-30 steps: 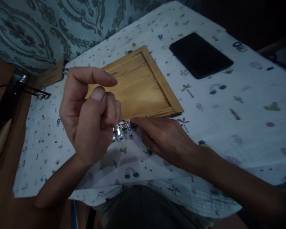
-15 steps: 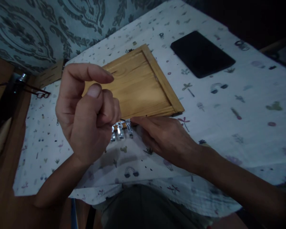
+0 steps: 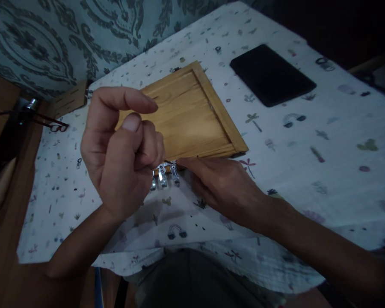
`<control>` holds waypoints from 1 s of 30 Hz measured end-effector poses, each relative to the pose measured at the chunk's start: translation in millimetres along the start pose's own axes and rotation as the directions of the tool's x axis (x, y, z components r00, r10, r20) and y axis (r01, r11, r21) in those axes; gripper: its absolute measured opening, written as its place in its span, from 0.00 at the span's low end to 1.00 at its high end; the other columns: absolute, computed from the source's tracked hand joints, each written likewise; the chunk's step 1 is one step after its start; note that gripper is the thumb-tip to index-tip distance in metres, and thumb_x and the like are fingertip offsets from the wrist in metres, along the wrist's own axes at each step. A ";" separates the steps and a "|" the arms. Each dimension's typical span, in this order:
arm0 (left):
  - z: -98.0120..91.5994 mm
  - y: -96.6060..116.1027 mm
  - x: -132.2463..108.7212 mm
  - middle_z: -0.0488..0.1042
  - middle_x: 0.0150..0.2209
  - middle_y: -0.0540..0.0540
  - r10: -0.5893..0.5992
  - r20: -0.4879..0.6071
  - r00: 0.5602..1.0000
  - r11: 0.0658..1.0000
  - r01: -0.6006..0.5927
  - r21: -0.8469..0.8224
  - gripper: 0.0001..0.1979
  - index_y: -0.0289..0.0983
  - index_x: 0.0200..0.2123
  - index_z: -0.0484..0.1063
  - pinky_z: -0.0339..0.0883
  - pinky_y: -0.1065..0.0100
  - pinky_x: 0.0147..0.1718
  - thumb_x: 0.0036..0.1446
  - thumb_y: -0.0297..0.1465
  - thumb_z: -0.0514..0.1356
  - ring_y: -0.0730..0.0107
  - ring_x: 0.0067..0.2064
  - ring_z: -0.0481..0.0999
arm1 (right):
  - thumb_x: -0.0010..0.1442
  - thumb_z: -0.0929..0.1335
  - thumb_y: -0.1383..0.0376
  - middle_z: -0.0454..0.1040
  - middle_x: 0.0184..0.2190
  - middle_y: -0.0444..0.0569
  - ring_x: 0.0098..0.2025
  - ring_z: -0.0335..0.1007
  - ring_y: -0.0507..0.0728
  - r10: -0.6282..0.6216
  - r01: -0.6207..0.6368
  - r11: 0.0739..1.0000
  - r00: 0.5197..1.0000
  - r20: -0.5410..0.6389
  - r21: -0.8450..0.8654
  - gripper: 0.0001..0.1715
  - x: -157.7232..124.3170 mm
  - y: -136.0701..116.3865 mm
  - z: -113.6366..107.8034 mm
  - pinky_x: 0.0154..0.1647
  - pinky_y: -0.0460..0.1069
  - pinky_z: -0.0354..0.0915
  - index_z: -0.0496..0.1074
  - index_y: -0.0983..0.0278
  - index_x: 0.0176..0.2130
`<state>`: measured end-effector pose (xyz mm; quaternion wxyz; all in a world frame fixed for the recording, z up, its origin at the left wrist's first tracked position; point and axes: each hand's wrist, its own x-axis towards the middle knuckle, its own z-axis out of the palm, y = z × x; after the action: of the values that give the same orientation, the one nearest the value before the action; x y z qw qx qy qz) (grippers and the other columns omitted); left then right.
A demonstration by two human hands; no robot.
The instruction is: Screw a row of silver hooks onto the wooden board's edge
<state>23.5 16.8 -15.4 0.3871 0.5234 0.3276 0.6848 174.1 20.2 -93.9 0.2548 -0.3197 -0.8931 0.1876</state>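
Silver clips (image 3: 162,178) edge the wooden panel (image 3: 192,122) near the right hand (image 3: 224,182)

Home, by look of it — which room, cannot tell. Tablecloth (image 3: 336,128) soft, pale, printed with playful cacti, palms, rainbows; loose folds hang at near edge. Behind, wall (image 3: 35,47) in large ornate leafy medallions, paper or fabric unclear. Red-brown glasses (image 3: 59,128) by cloth's left edge, dark tablet (image 3: 272,75) lying flat on cloth — everyday personal things. Brown wood (image 3: 25,171) along left side, furniture or floor hard to tell. Indoor light, dim, as in private room.
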 end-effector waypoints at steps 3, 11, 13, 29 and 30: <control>0.4 0.2 0.0 0.60 0.18 0.55 -0.003 0.012 1.000 1.000 0.003 -0.012 0.13 0.32 0.29 0.70 0.51 0.78 0.12 0.58 0.17 0.48 0.86 0.14 0.51 | 0.61 0.61 0.73 0.78 0.35 0.52 0.33 0.74 0.57 -0.008 0.008 1.000 1.000 -0.007 -0.008 0.17 0.0 -0.1 0.1 0.33 0.50 0.65 0.70 0.67 0.48; 1.1 1.5 -1.1 0.55 0.17 0.56 -0.031 0.031 0.999 0.999 0.031 0.019 0.12 0.34 0.29 0.71 0.52 0.78 0.13 0.60 0.20 0.51 0.85 0.14 0.50 | 0.60 0.60 0.73 0.78 0.32 0.52 0.31 0.73 0.57 -0.022 0.022 1.000 1.000 -0.022 -0.002 0.17 0.0 -0.1 -0.4 0.31 0.49 0.63 0.71 0.68 0.47; 1.5 0.9 -1.7 0.57 0.19 0.55 -0.046 0.025 0.999 0.999 0.045 0.021 0.14 0.34 0.29 0.72 0.52 0.78 0.13 0.60 0.19 0.49 0.85 0.15 0.51 | 0.60 0.60 0.73 0.78 0.33 0.52 0.31 0.73 0.57 -0.021 0.021 1.000 0.999 -0.024 -0.013 0.17 -0.2 -0.1 -0.1 0.31 0.49 0.63 0.71 0.68 0.47; -5.6 -2.0 15.3 0.42 0.15 0.59 -0.171 0.257 0.951 0.981 0.188 -0.043 0.11 0.36 0.30 0.70 0.41 0.78 0.11 0.54 0.19 0.51 0.84 0.13 0.39 | 0.62 0.60 0.71 0.78 0.32 0.51 0.31 0.72 0.57 -0.017 0.016 0.999 0.999 -0.040 -0.036 0.16 -0.7 -0.8 -0.1 0.31 0.49 0.62 0.71 0.67 0.47; -7.0 -2.5 17.8 0.41 0.14 0.59 -0.178 0.276 0.945 0.979 0.198 -0.047 0.10 0.36 0.30 0.70 0.41 0.78 0.10 0.54 0.19 0.51 0.84 0.13 0.39 | 0.63 0.60 0.71 0.78 0.32 0.51 0.31 0.72 0.56 -0.020 0.018 0.999 0.999 -0.050 -0.036 0.17 -0.8 -0.6 0.2 0.31 0.49 0.62 0.71 0.67 0.48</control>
<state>14.4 33.2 -10.9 0.5110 0.5633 0.2946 0.5786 174.2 19.2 -94.1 0.2732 -0.3205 -0.8926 0.1610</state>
